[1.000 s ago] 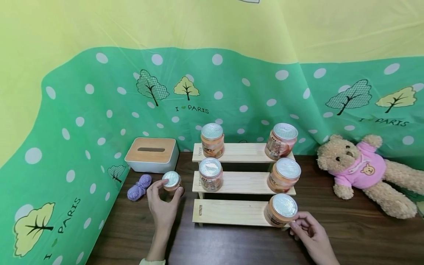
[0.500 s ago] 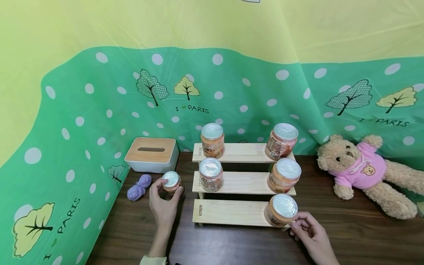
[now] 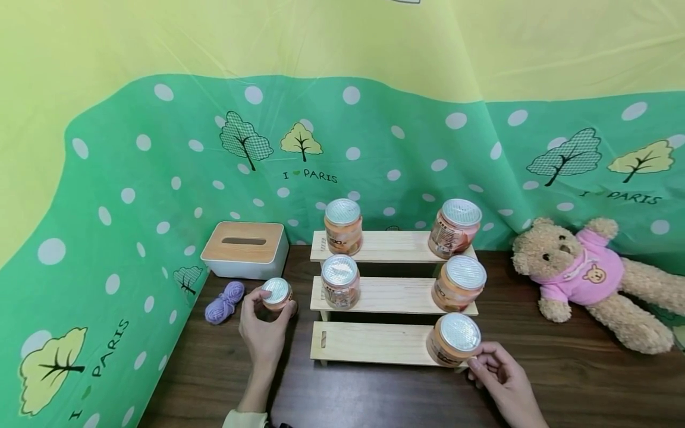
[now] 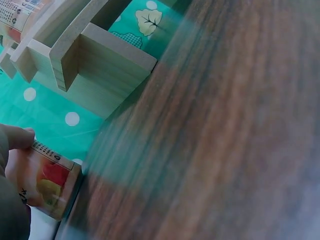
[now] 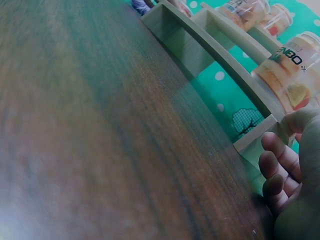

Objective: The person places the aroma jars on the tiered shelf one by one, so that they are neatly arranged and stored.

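To the left of the three-step wooden rack (image 3: 374, 343), my left hand (image 3: 263, 333) grips a small jar (image 3: 277, 295) with a silvery lid, thumb and fingers around its sides. This jar (image 4: 45, 182) stands upright on the table; the left wrist view shows fruit pictured on its label. My right hand (image 3: 500, 377) has curled fingers and pinches the right end of the lowest step, beside a jar (image 3: 455, 339) standing there. In the right wrist view the thumb (image 5: 299, 120) lies at that wooden corner; the exact fingertip contact is partly hidden.
Upright jars stand at both ends of the middle and top steps, such as one jar (image 3: 341, 282) at left. A tissue box (image 3: 246, 249) and purple yarn (image 3: 225, 303) lie left. A teddy bear (image 3: 583, 273) lies right. Patterned cloth (image 3: 374, 160) hangs behind.
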Demonstrator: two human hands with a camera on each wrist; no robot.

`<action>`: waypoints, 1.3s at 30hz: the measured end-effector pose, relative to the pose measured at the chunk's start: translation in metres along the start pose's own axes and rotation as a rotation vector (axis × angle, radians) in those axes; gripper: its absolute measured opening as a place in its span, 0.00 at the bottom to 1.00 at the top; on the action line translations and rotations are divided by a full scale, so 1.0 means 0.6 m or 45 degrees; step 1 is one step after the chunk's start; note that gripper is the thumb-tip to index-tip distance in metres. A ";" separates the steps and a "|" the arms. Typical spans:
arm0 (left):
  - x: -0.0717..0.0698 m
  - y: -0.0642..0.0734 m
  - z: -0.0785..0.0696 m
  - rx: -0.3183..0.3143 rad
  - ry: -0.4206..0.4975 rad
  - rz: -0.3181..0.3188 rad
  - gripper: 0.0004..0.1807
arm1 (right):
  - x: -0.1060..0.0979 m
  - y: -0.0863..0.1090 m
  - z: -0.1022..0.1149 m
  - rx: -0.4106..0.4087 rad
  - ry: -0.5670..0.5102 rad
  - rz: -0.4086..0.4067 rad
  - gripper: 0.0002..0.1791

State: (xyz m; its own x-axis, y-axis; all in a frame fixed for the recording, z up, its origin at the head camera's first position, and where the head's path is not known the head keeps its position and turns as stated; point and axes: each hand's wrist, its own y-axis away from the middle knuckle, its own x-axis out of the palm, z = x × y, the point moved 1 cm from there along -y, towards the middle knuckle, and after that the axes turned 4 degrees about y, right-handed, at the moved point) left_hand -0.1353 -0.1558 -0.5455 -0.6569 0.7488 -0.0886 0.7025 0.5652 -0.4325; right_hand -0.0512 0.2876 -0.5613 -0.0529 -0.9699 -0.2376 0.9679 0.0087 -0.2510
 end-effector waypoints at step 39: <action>-0.043 0.040 -0.120 0.158 0.068 0.051 0.32 | 0.001 0.000 -0.003 0.000 0.020 -0.018 0.17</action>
State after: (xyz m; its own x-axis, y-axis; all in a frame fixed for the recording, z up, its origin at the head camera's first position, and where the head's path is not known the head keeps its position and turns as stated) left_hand -0.0818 -0.1365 -0.4891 -0.6109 0.7893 -0.0618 0.6866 0.4894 -0.5377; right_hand -0.0513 0.2875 -0.5630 -0.0704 -0.9661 -0.2485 0.9671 -0.0050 -0.2545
